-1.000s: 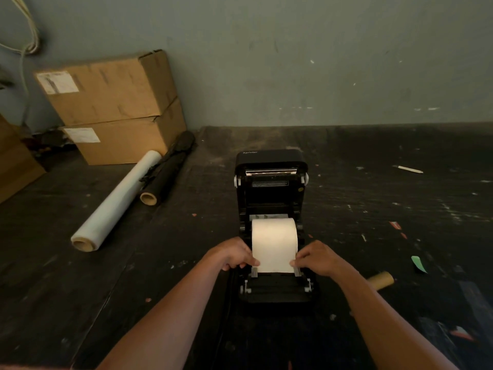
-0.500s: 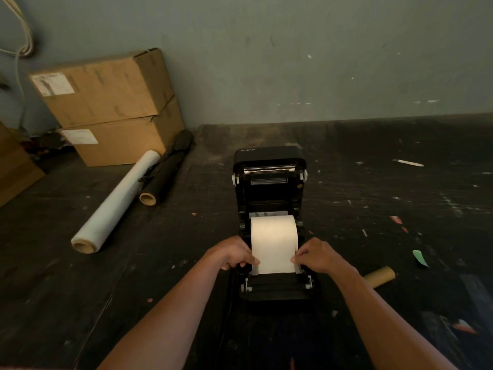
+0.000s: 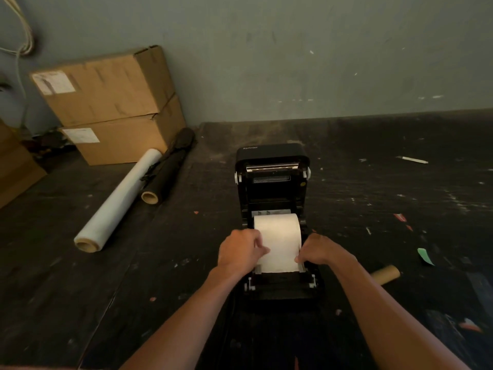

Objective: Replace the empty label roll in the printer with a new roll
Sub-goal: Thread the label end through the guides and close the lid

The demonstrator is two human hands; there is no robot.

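Label roll (image 3: 278, 240) sits in printer (image 3: 272, 188), left hand (image 3: 240, 252) and right hand (image 3: 318, 251) pinching its edges.

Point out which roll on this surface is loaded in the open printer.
The white label roll, seated in the black printer between both hands. The clear film roll, black roll and bare cardboard core lie loose on the surface.

Dark, scuffed work surface (image 3: 373, 161) bearing an open black printer (image 3: 272, 182), two stacked cardboard boxes (image 3: 117, 113), a clear film roll (image 3: 117, 201) beside a black roll (image 3: 168, 169), an empty cardboard core (image 3: 386, 273), and scattered paper scraps (image 3: 425, 256).
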